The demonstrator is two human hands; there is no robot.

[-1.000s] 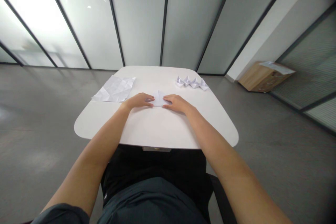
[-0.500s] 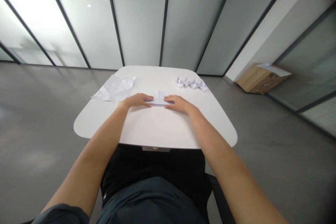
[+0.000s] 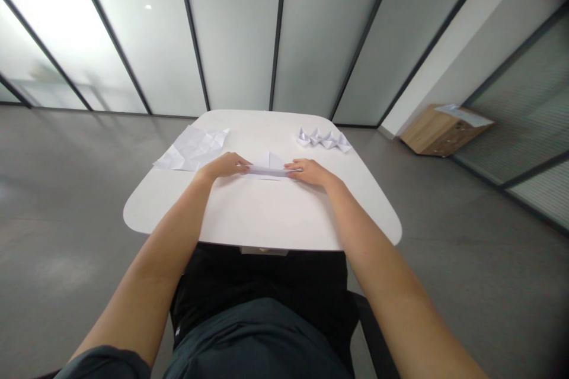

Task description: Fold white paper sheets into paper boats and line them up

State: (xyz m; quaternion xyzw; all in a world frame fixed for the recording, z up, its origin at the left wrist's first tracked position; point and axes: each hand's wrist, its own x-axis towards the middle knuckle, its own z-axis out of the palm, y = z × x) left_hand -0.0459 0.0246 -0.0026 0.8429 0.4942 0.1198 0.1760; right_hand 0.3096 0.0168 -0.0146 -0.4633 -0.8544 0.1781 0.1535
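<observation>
A folded white paper [image 3: 268, 167] lies on the white table [image 3: 262, 219], a low triangular peak rising from a long flat strip. My left hand [image 3: 226, 165] rests on the strip's left end, with its fingertips on the paper. My right hand [image 3: 309, 172] holds the right end the same way. Farther left, a creased sheet of white paper [image 3: 192, 148] lies flat, just beyond my left hand. A row of folded white paper points [image 3: 324, 140] sits at the far right of the tabletop, untouched by either hand.
The table has rounded corners and stands on a grey concrete floor. Frosted glass panels with dark frames rise behind it. A wooden box [image 3: 443, 137] with paper on top stands on the floor at right. A dark chair arm [image 3: 371, 323] shows at lower right.
My hands have slid apart toward the paper's ends. The folded paper now shows more of its long flat strip and triangular peak.
</observation>
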